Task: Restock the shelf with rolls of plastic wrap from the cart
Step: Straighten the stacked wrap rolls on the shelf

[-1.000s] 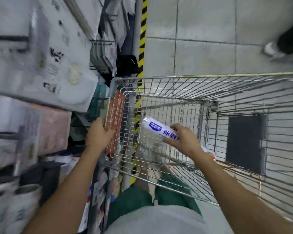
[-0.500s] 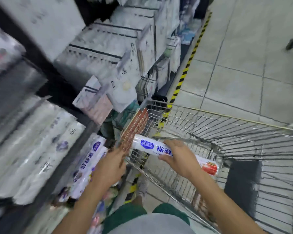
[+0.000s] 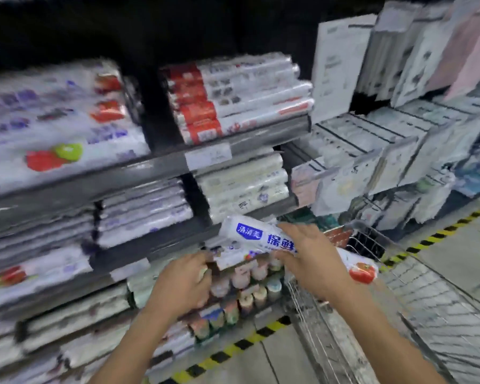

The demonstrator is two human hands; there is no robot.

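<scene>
Faces the shelf (image 3: 150,173), every tier packed with flat-lying rolls; stands with the wire cart (image 3: 372,231) just to the right, beside the yellow-and-black floor tape (image 3: 233,350); carries one roll of plastic wrap (image 3: 247,232) in the air between cart and shelf, level with the lower tiers, blue-label end towards the shelf and tomato-printed end out over the cart's rim; grips it near the middle with the right hand (image 3: 311,259), fingers (image 3: 294,228) wrapped over the top and thumb underneath; reaches with the left hand (image 3: 183,284) to the stock on a lower tier, fingers curled against the packs there (too blurred to tell whether gripping or merely touching).

Expect a light, stiff cylinder, easy to carry one-handed; reckon on a glossy, probably slippery wrapper, so close right round it rather than pinching; take hold at the middle for balance, as here, or shift towards the tomato end to leave the label end free for sliding in; judge it sturdy enough for a firm squeeze, though likely to roll off a stack if set down askew.

Compared with half a second ago: looks now at the shelf instead of down at floor and cart; has brought the roll off the cart's corner and nearer the shelf, grip unchanged; has taken the left hand off the cart's rim and moved it to the shelf stock.
</scene>
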